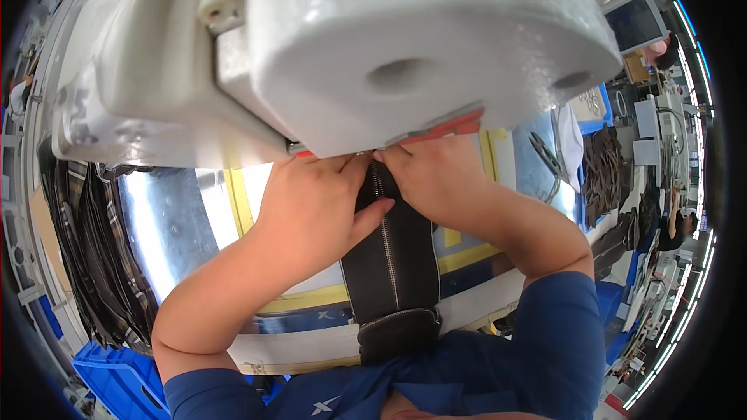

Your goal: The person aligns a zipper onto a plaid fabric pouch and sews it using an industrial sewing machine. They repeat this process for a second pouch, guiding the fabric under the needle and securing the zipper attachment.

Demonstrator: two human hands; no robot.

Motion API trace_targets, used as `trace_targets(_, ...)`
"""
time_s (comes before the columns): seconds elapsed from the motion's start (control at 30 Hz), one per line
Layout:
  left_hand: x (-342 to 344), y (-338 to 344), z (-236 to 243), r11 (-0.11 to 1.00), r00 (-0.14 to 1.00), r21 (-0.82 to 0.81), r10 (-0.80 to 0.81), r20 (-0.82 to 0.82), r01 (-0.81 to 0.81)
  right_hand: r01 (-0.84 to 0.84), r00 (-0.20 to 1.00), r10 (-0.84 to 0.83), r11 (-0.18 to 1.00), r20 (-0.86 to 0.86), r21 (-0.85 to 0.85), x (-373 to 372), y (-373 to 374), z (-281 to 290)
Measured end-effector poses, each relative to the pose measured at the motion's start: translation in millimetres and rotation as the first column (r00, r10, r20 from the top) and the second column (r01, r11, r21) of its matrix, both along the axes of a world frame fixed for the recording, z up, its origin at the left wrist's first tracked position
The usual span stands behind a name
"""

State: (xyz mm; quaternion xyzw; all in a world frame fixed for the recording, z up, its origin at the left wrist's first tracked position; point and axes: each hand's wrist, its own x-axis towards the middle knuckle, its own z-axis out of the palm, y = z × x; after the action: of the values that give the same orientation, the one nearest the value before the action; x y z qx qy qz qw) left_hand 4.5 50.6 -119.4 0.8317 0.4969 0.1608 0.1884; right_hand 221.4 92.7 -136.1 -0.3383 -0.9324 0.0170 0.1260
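A long black fabric piece with a metal zipper (389, 264) runs from under the white sewing machine head (436, 54) toward my body, bending down over the table's near edge. My left hand (311, 198) lies on its left side, fingers stretched forward and the thumb out over the zipper. On the other side, my right hand (437, 179) grips the fabric beside the zipper, thumb and index finger close to the machine. The machine head hides some fingertips of both hands and the needle area. A red strip (443, 128) shows along the head's lower edge.
Dark and plaid fabric pieces (97, 249) hang in a stack at the left, above a blue crate (117, 381). Scissors (551, 157) lie on the table at the right. Brown pieces (607, 175) fill a bin beyond. Yellow tape (237, 198) marks the tabletop.
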Motion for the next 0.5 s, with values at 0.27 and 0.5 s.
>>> trace_targets(0.27, 7.2, -11.4, -13.4, 0.983, 0.992, 0.167, -0.062, -0.108, 0.079, -0.063, 0.998, 0.063, 0.998, 0.008, -0.001, 9.6, -5.7, 5.9)
trace_targets(0.5, 12.6, -18.6, -16.0, 0.990, 0.982, 0.110, -0.071, -0.174, 0.091, -0.084, 0.996, 0.084, 0.996, 0.000, -0.040, 14.6, -9.5, 6.1)
